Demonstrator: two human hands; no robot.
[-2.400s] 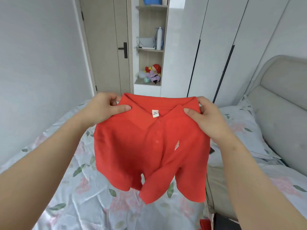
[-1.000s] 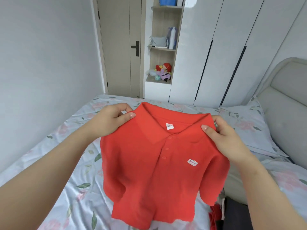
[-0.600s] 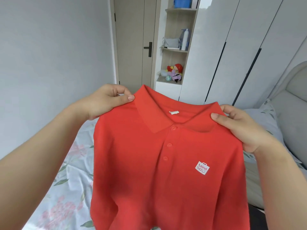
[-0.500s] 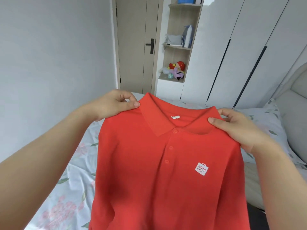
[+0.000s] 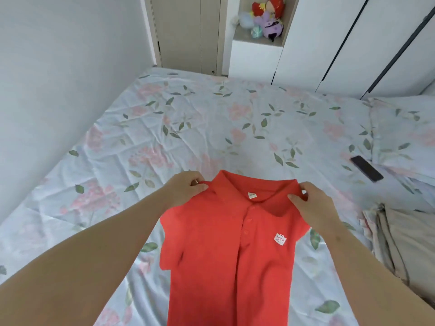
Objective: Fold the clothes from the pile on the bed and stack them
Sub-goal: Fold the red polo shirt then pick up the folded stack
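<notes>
Red polo shirt [image 5: 226,250]: being held up by both shoulders over the bed, front facing the camera, collar [image 5: 275,198] at the far end, body hanging down toward the near edge and running out of the bottom of the view. Touching the sheet or not: impossible to tell.

Left hand [image 5: 186,189]: gripping the shoulder on its own side just beside the collar, thumb lying on top of the fabric, fingers curling underneath.

Right hand [image 5: 313,205]: pinching the opposite shoulder and the collar's edge, thumb pressing on top, fingers tucking behind.

Short sleeve [image 5: 170,255] on the left: drooping and folding in beside the body of the shirt.

White square badge [image 5: 280,238]: showing on the chest, right of the buttoned opening.

White neck label [image 5: 251,195]: showing inside the collar.

Floral sheet [image 5: 211,118], pale blue with pink flowers and green leaves: covering the bed, lying creased.

Dark phone [image 5: 366,168]: lying flat on the sheet, well to the right of the shirt, near the pillow.

Pillow [image 5: 404,128], matching print: resting at the right edge.

Beige cloth [image 5: 404,243]: lying in folds on the bed at the right, near the right forearm.

Soft toys [image 5: 266,17]: sitting on a low shelf beyond the foot of the bed, between a door [image 5: 186,31] and a white wardrobe [image 5: 329,43].
</notes>
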